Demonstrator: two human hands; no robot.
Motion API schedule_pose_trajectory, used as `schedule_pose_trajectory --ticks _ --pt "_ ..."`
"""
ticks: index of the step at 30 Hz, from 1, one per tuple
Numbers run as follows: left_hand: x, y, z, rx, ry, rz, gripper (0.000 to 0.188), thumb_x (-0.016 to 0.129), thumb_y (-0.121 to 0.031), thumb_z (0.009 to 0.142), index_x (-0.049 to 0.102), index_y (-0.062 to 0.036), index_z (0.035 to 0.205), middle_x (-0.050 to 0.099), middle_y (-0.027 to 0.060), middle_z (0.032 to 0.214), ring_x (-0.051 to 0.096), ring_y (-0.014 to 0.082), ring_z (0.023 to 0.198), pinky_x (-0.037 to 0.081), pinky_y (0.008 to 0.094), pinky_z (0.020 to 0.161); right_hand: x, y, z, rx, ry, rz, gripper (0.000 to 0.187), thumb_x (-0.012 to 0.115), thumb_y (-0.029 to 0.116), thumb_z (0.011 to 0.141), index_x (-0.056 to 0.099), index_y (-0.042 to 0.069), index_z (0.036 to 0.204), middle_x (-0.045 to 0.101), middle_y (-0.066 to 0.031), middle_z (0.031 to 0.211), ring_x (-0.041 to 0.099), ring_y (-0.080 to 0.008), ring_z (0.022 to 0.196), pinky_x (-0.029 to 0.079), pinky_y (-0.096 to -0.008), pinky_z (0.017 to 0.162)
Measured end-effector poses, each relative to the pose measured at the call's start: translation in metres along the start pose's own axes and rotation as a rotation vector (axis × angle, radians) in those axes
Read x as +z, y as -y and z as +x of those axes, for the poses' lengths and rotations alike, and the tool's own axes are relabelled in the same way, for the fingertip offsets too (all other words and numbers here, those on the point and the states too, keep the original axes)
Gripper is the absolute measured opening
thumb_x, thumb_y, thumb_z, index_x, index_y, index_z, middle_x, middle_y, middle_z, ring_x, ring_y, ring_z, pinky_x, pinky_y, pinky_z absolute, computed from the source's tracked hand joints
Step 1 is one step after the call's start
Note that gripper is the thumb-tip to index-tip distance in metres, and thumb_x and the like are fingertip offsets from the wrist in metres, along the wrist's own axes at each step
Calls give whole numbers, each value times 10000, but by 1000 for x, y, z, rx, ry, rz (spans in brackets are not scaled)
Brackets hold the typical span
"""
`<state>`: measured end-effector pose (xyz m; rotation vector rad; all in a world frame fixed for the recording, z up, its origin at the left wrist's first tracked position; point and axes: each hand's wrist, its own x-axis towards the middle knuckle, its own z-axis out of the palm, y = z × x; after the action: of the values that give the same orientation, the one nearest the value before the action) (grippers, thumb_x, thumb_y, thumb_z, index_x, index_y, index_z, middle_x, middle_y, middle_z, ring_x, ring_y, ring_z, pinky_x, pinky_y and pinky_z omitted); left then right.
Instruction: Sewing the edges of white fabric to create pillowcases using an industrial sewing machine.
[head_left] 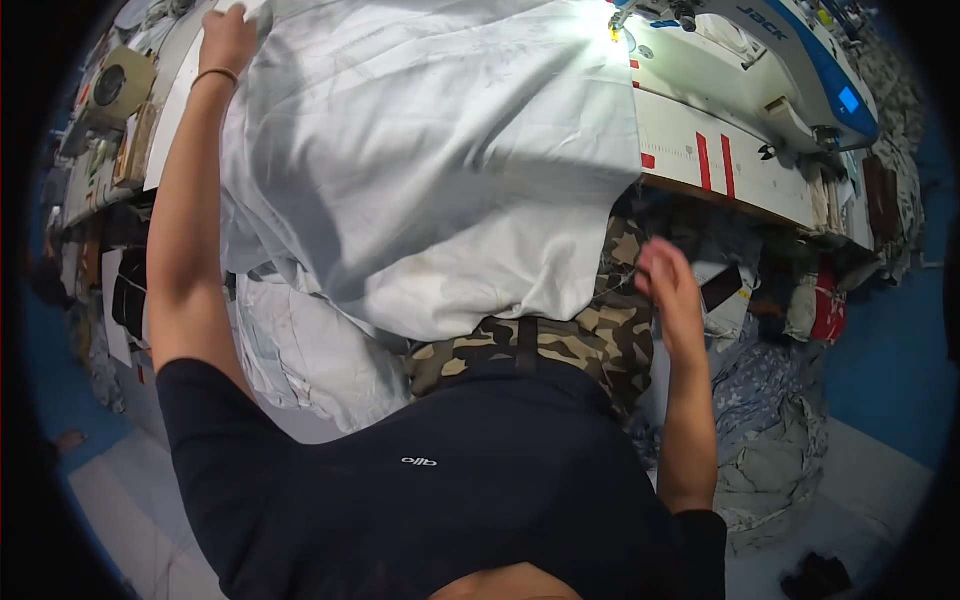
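A large white cloth spreads over the sewing table and hangs down across my lap in soft folds. My left hand reaches to the far left edge of this cloth, its fingers closed on the fabric there. To the right of the cloth's hanging edge, above my camouflage trousers, my right hand is raised. It looks slightly blurred, with its fingers apart and the cloth not in them. Fine loose threads show between the cloth's edge and that hand. A lit sewing machine stands at the far right, its needle area next to the cloth.
The white table edge carries red tape strips. More white fabric hangs at my left, and patterned fabric is heaped at my right. A dark phone-like slab lies near my right hand. A beige box sits far left.
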<state>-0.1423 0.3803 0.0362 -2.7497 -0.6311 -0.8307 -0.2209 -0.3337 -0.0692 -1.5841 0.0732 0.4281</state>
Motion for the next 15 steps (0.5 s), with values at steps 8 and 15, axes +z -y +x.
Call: schedule_pose_trajectory --ticks 8,15 --pt "-11 -92 -119 308 503 -179 858 599 -601 971 387 -6 1551 285 275 1644 281 381 1533 282 400 1239 72 -3 53 88 367 80 307 735 109 934 689 -32 1203 741 -77 1140 695 -147 986 528 -285 897" --pt "-50 -181 -95 446 63 -352 275 597 -13 893 719 -31 1139 699 176 1141 649 400 1067 528 429 931 64 -1 -76 300 457 275 262 669 47 976 681 -64 1213 731 -94 1160 669 -133 1058 516 -280 945"
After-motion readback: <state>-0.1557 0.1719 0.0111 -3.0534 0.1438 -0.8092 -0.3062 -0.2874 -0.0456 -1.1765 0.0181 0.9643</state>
